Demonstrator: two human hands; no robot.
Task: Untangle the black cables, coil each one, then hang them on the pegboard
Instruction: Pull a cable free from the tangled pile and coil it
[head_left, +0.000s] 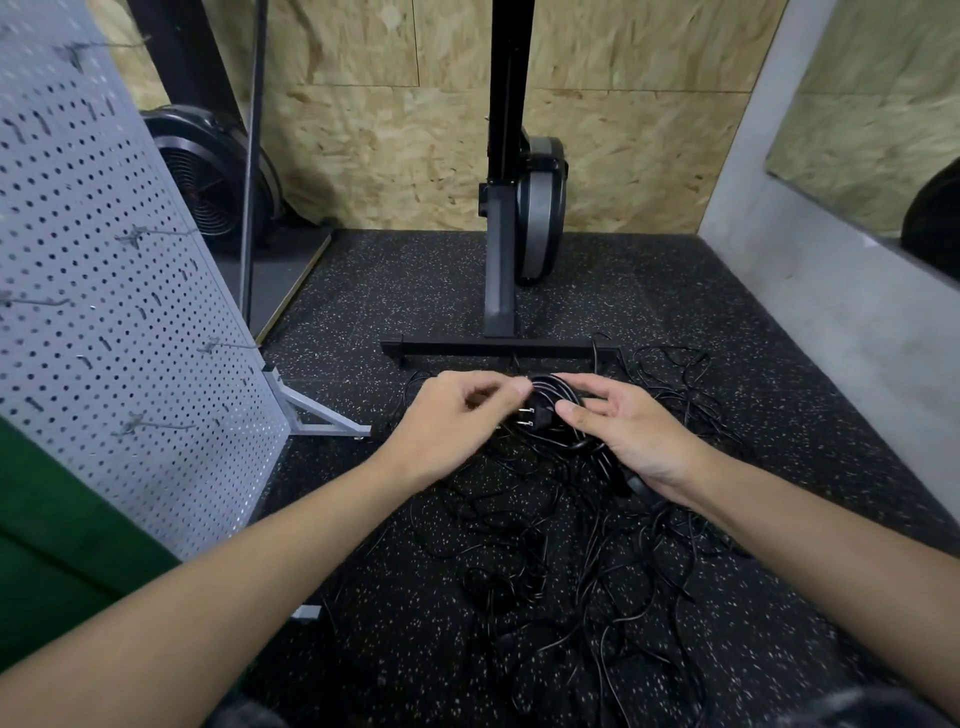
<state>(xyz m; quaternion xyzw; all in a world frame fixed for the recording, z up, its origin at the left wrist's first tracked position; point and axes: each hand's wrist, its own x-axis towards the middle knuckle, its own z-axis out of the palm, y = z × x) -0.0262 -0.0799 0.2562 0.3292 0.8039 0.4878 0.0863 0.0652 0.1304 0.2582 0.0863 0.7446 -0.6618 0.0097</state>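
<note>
A coiled black cable (563, 410) with a two-pronged plug sits between my hands, above the floor. My right hand (631, 434) holds the coil from the right, fingers curled under it and thumb over it. My left hand (457, 421) pinches a strand at the coil's top left. A heap of tangled black cables (587, 561) sprawls over the speckled floor below and to the right. The grey pegboard (104, 291) stands at the left, with several bare metal hooks (156, 426) sticking out.
The pegboard's metal foot (322, 415) juts onto the floor at the left. A black exercise machine stand (501, 343) with a crossbar sits just behind the cables. A fan (208, 176) stands at the back left. A grey wall (831, 322) runs along the right.
</note>
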